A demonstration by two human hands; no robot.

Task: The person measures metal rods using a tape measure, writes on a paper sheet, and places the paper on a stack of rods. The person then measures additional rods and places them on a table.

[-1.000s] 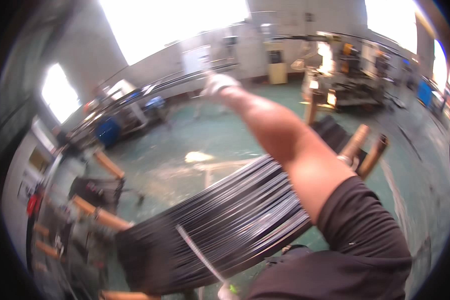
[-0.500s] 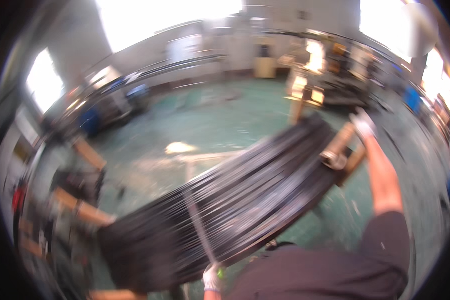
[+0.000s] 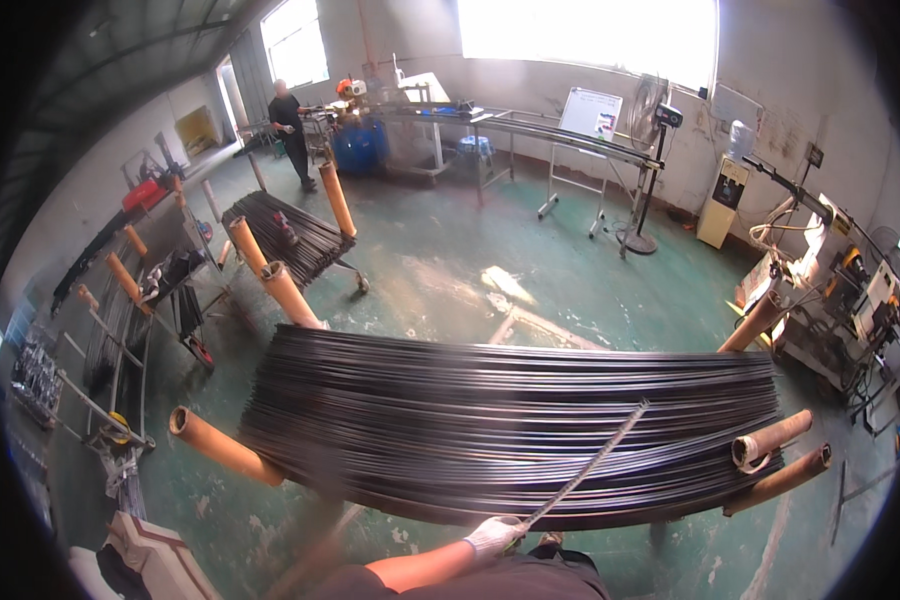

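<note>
head view: left hand [image 3: 495,536] hides one end of a stick [image 3: 588,467].

A whiteboard [image 3: 582,115] stands left of a water dispenser [image 3: 720,208].

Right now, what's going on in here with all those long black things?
Someone's white-gloved left hand holds a thin silvery rod that slants out over a wide pile of long dark bars. The right hand isn't in view. Brown posts stick up around the pile. Farther back, another person in dark clothes stands near a blue drum.
</note>
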